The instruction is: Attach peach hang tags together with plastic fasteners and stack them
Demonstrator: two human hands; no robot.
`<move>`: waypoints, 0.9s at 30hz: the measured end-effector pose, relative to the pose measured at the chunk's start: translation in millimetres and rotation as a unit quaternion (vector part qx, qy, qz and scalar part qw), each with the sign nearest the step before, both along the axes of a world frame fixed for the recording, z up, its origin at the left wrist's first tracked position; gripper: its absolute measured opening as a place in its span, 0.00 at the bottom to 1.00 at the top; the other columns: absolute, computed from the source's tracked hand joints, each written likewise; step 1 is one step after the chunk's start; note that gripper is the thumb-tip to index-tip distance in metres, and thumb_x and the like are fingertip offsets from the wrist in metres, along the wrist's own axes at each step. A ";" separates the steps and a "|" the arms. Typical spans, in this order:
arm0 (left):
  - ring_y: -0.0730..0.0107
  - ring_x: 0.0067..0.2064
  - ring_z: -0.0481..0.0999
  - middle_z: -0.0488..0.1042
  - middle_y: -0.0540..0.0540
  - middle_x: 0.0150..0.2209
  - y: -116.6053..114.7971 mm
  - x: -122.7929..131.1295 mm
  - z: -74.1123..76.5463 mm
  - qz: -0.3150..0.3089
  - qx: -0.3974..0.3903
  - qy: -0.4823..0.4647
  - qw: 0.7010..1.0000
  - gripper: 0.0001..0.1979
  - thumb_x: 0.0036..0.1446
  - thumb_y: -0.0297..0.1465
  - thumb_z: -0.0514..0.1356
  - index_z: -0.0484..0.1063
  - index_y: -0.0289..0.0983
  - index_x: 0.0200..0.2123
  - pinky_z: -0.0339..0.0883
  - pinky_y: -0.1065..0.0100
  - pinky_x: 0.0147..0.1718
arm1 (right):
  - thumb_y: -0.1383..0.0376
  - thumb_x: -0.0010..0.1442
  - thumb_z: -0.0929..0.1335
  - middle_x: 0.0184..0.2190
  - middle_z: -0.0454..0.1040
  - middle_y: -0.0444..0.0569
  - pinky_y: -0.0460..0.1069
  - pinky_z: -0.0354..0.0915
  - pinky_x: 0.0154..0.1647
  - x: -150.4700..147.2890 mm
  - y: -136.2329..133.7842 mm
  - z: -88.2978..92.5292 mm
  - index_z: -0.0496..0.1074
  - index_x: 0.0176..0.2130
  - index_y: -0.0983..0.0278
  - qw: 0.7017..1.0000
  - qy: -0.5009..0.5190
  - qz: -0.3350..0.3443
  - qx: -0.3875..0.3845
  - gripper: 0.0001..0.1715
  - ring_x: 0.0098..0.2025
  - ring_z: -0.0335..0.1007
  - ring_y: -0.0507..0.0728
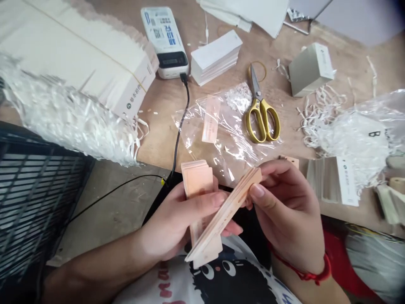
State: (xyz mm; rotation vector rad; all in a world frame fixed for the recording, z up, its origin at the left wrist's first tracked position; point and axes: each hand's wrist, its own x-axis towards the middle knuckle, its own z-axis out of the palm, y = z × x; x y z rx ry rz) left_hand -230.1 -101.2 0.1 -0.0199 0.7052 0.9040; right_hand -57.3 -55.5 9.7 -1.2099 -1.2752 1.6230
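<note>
Plywood desk [272, 42] runs beyond the fingers [218, 199], with yellow-handled scissors [261, 114] and a clear plastic bag [193, 139] just past them. Both hands are clenched: the left hand [174, 223] grips a stack of pale pink cards [196, 179] upright against its palm, while the right hand [287, 215] pinches a second pink stack [221, 215] tilted diagonally across it. Neither stack shows any string yet. Farther left of the fingers, a banded block of cream tags [76, 55] already trails white loops [79, 114].
</note>
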 end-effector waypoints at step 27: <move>0.69 0.24 0.78 0.82 0.41 0.38 27.1 -2.4 -5.0 -0.025 -0.022 0.087 0.996 0.25 0.58 0.42 0.66 0.72 0.39 0.56 0.68 0.74 0.20 | 0.61 0.64 0.72 0.50 0.79 0.47 0.57 0.76 0.52 5.9 35.3 -3.0 0.73 0.56 0.52 0.951 -0.262 0.108 0.123 0.21 0.50 0.78 0.61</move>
